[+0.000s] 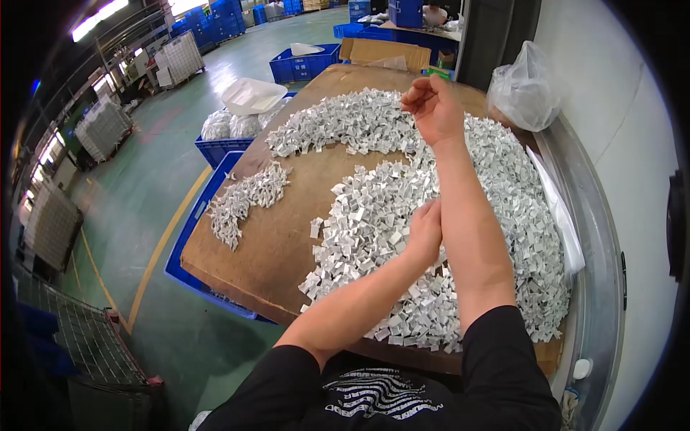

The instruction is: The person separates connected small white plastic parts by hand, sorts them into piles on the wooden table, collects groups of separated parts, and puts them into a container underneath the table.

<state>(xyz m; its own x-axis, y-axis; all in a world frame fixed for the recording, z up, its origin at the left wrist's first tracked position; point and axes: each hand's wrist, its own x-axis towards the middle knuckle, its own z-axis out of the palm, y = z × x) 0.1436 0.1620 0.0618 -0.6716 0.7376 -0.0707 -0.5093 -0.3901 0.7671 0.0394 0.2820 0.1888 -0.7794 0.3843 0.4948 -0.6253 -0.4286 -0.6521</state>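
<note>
A large heap of small whitish-grey pieces (359, 208) covers much of the brown wooden table (280, 251). My right hand (433, 109) is raised over the far part of the heap, palm turned sideways, fingers loosely bent and apart, with nothing visible in it. Close to my right forearm, my left hand (425, 233) is low over the middle of the heap. Its fingers are partly hidden behind that forearm, so what they hold or touch is unclear. A smaller group of the same pieces (248, 197) lies on the table's left side.
Left of the table are blue crates (215, 152) with filled clear bags. A cardboard box (384, 54) stands at the far edge. At the right, a clear plastic bag (525, 90) and a white sheet (557, 208) lie by the wall. Another person (434, 16) is in the background.
</note>
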